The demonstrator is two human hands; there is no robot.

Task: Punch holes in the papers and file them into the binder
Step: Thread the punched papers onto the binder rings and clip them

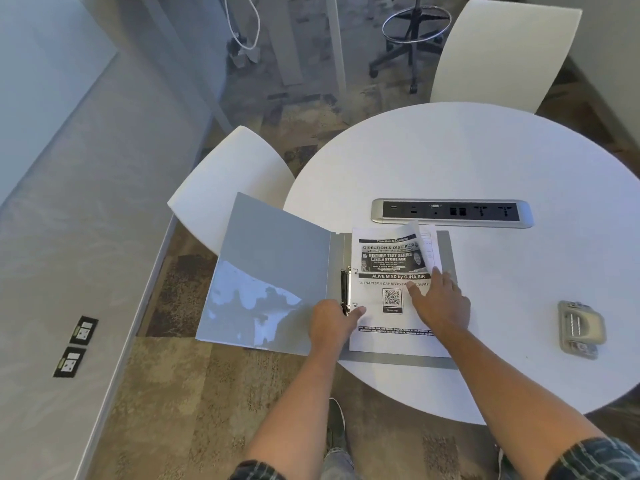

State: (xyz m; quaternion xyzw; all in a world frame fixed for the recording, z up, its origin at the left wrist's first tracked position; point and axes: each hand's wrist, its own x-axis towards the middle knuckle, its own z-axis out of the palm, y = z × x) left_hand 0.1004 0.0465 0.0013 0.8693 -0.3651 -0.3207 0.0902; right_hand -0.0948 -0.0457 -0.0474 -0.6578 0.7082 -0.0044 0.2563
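Observation:
A grey ring binder (277,265) lies open at the near left edge of the round white table (485,161), its left cover hanging over the edge. Printed papers (388,327) with a QR code lie on its right half, next to the metal ring mechanism (345,289). The top right corner of the papers curls upward. My left hand (332,323) rests at the lower end of the ring mechanism, thumb touching the paper's left edge. My right hand (440,303) lies flat on the papers, fingers spread. A grey hole punch (580,329) sits on the table to the right.
A silver power-socket strip (450,212) is set in the table just beyond the binder. Two white chairs stand around the table, one at the left (228,181) and one at the far side (502,50). A low grey ledge (86,202) runs along the left.

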